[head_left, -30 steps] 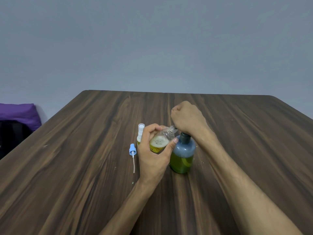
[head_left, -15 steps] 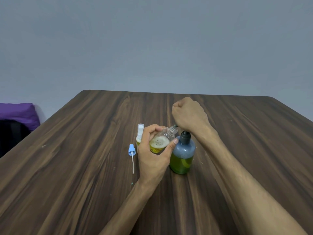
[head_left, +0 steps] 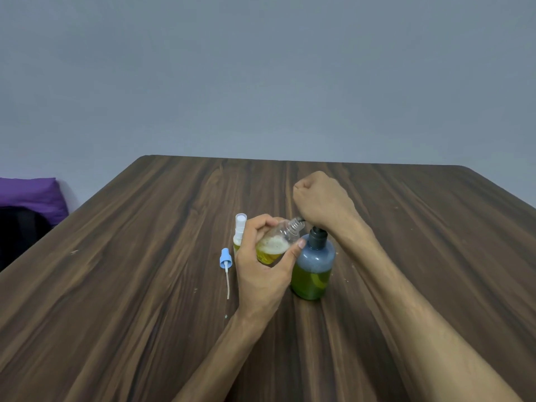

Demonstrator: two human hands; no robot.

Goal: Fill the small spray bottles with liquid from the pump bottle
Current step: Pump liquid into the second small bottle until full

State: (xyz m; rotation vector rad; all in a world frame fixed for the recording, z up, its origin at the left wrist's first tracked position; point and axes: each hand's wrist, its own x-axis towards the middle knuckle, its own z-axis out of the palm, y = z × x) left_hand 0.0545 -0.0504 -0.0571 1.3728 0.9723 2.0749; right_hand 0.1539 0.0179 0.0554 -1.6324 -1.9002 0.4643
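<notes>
A blue-grey pump bottle (head_left: pixel 314 266) holding green liquid stands mid-table. My right hand (head_left: pixel 322 203) is curled over its pump head, which stays hidden beneath the fist. My left hand (head_left: pixel 262 266) grips a small clear spray bottle (head_left: pixel 277 243), tilted with its open threaded neck at the pump's spout; yellow liquid and foam fill its lower part. Behind my left hand stands a second small bottle (head_left: pixel 239 232) with a white spray top fitted. A loose blue spray cap (head_left: pixel 225 258) with its white dip tube lies on the table just left of my left hand.
The dark wood table (head_left: pixel 145 285) reaches to a grey wall. A purple cushion (head_left: pixel 32 195) sits on something dark beyond the table's left edge. Small pale specks dot the wood near the bottles.
My right fist rose a little from the pump and has come back down slightly. The small bottle stays held at the spout in my left hand.
</notes>
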